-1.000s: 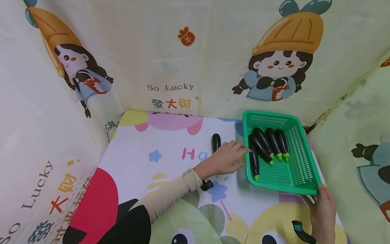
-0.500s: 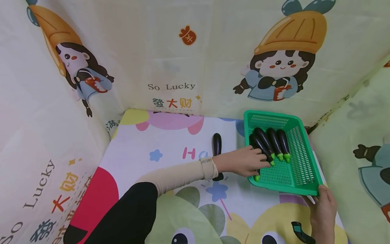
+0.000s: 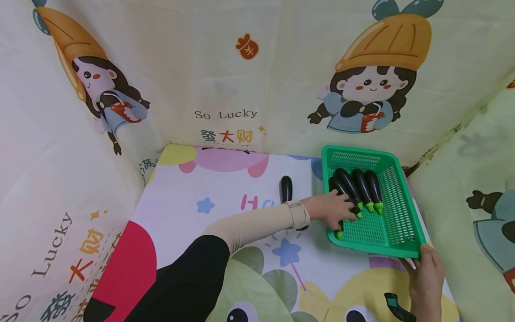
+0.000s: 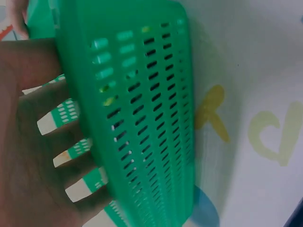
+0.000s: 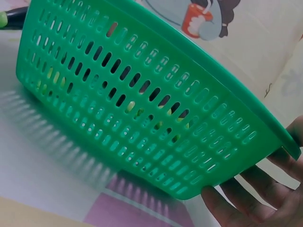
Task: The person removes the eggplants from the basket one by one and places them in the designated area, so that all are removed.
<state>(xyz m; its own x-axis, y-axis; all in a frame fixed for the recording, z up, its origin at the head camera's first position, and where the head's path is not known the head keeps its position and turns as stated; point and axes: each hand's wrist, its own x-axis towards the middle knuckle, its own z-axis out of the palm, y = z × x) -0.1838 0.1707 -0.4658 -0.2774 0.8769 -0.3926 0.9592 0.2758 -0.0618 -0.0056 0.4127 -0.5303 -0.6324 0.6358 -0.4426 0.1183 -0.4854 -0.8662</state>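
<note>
Ideally, the right hand (image 3: pixel 429 279) gripping the green basket (image 3: pixel 407 214) steadies it while the left hand (image 3: pixel 331 209), hold unclear from here, eases the eggplants (image 3: pixel 362 188) gently.

Soft, even light fills the head view, bright on the counter (image 3: pixel 237 176) beyond the left hand (image 3: pixel 331 210), with small glints on the glossy dark eggplants (image 3: pixel 362 190) by its fingers. The printed wall (image 3: pixel 289 89) beyond both hands looks sharp. In the left wrist view the left hand is dim, and the basket (image 3: pixel 402 228) rim beside it blurs. In the right wrist view, soft striped shadow falls left of the shaded right hand (image 3: pixel 428 277).
</note>
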